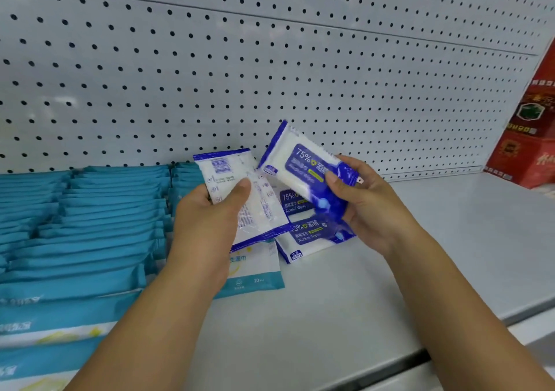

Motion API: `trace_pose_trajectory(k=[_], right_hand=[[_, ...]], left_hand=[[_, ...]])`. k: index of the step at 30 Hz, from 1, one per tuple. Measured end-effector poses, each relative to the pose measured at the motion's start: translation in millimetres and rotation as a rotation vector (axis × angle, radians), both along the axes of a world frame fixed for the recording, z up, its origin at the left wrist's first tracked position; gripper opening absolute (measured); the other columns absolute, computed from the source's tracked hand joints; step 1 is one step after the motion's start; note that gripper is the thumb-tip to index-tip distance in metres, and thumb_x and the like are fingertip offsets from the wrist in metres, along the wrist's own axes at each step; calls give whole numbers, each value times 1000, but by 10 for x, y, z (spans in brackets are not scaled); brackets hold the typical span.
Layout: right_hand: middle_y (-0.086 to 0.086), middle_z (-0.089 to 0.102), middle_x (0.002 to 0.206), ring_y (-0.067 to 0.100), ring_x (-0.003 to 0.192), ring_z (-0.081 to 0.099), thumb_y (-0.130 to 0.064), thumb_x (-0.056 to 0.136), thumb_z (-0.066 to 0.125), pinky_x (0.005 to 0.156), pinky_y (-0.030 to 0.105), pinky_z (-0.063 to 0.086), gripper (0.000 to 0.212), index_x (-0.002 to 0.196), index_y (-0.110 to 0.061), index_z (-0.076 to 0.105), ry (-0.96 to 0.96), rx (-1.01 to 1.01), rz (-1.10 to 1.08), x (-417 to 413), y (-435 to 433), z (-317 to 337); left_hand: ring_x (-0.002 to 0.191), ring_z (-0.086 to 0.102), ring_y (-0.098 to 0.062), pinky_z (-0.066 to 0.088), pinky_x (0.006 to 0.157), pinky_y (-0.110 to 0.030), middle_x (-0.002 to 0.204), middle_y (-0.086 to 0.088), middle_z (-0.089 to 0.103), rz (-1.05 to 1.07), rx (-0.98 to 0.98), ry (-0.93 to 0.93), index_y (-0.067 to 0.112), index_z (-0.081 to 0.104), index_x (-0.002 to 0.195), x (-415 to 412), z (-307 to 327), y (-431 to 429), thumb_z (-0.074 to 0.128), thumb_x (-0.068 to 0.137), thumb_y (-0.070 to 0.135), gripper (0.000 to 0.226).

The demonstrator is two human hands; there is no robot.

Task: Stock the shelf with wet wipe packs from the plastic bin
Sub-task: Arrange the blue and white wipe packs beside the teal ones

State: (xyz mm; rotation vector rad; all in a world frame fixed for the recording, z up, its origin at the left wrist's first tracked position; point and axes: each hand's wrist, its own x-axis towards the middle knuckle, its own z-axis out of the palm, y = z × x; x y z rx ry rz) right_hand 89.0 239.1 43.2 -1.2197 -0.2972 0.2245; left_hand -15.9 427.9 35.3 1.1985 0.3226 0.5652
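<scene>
Wet wipe pack [264, 207], blue and white with its barcode side toward the camera, is pinched in the left hand [207, 219]; the thumb [241, 190] presses flat on its printed face while the other fingers curl behind it, hidden; a second pack [300, 165] of the same kind, its front showing "75%" and "Alcohol Wipes", is gripped by the right hand [369, 204], with the thumb [333, 180] across its face and the fingers wrapped round its lower end from behind; this one is tilted, its upper corner toward the pegboard [270, 60]; the two held packs sit just beside each other, though I cannot tell whether their edges touch, and both are raised above the shelf [390, 285]; under them two blue packs [312, 237] lie face up on the shelf, one behind the other; a teal-and-white pack [255, 270] lies flat beneath the left wrist; to the left, teal packs [90, 210] stand on edge in tight rows reaching back to the pegboard; a red box [528, 138] stands at the far right, well apart from the hands.
</scene>
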Motion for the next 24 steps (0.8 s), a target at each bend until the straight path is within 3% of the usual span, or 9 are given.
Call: trace_pose_trajectory(k=[3,7,10,12,15,19,21,24], right_hand=[[10,77,109,19,88,76,-17,91,72,72,31,62,29,119,-10,65,52,-161,-60,159,-213,-24],[15,77,105,23,90,74,-18,92,73,91,43,59,17,105,-6,71,6,-622,-89,285,-324,-200],[8,76,97,17,82,69,-26,92,74,71,29,55,19,101,-10,70,-166,-933,-223,292,-245,-268],[3,74,99,13,84,70,-37,91,73,69,26,54,27,103,-14,67,-170,-940,-190,265,-227,-255],[-3,70,107,11,93,71,-54,80,78,79,29,57,48,112,-23,60,-140,-917,-78,206,-246,-209],[-5,66,112,12,98,68,-56,59,88,82,29,55,78,122,-28,52,-136,-994,16,173,-230,-185],[-2,73,106,14,92,72,-50,63,90,80,30,58,67,116,-23,59,-149,-978,39,170,-239,-183],[-3,79,96,15,88,76,-36,71,89,85,34,61,39,102,-18,72,-210,-906,142,151,-262,-175]], left_hand=[[82,78,-16,64,74,-41,90,9,80,69,57,0,27,75,97,8,-26,1,73,95,21,7],[77,77,-14,65,67,-37,88,9,79,103,104,48,28,74,93,26,-73,22,74,94,22,6],[73,76,-11,62,57,-29,91,5,79,43,149,106,25,74,96,30,-98,-11,74,94,22,4],[69,75,-9,57,51,-25,89,6,79,8,174,129,27,74,96,21,-97,-48,73,95,24,3],[62,73,-4,49,41,-19,86,9,79,-14,184,139,28,74,96,4,-81,-62,72,95,25,3],[57,70,0,46,38,-17,84,9,78,-31,189,146,27,74,98,-2,-70,-61,73,95,26,4],[58,71,-2,52,44,-24,82,11,79,-55,185,144,28,74,98,-11,-47,-56,73,94,28,4],[75,77,-12,62,71,-41,89,8,80,-44,160,101,29,75,98,-8,-13,-12,74,94,27,5]])
